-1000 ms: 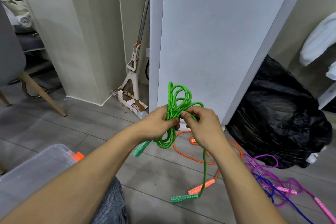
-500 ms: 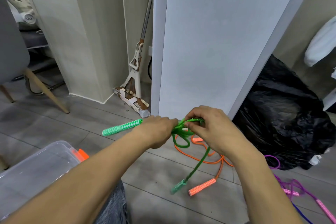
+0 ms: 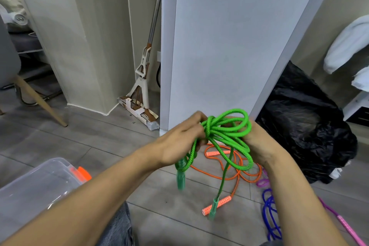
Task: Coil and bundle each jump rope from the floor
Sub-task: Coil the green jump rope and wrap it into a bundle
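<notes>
Hands together above the floor (image 3: 79, 142): left hand (image 3: 179, 142) curls round the green jump rope (image 3: 225, 132) where its wraps cross, right hand (image 3: 257, 142) holds the loops, its fingers mostly hidden. Grey plank flooring below, with an orange rope (image 3: 235, 173), a blue one (image 3: 269, 213) and a pink one (image 3: 343, 223) lying loose. Clear plastic bin (image 3: 36, 183) at the left, white panel (image 3: 229, 46) ahead, mop (image 3: 143, 78) leaning beside it, black bag (image 3: 311, 130) on the right. That green rope is braided, bunched in uneven loops, both teal handles dangling.
</notes>
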